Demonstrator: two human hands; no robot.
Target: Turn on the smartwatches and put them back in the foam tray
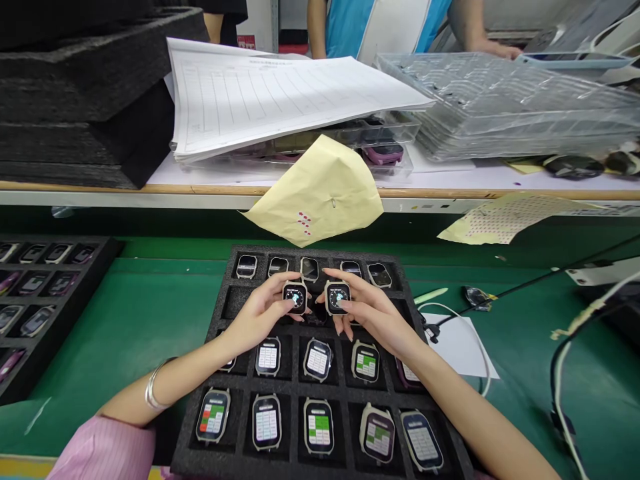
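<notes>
— Which step is this?
— Two lit watches side by side, it seems: the left hand (264, 312) is curled round one watch (295, 297), the right hand (376, 312) round a second watch (337, 297), thumbs on the screens, above the foam tray (293, 387).
— The next move?
— I'd say it calls for light thumbs and steady grips.
— Any brands?
— None legible; lettering on screens and printed sheets (280, 100) is too small.

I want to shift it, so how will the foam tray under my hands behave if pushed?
Probably fairly stiff: the foam tray looks thick-walled. It's likely heavier than bare foam, since many watches lie in it. They probably won't slide far, each sitting recessed.
</notes>
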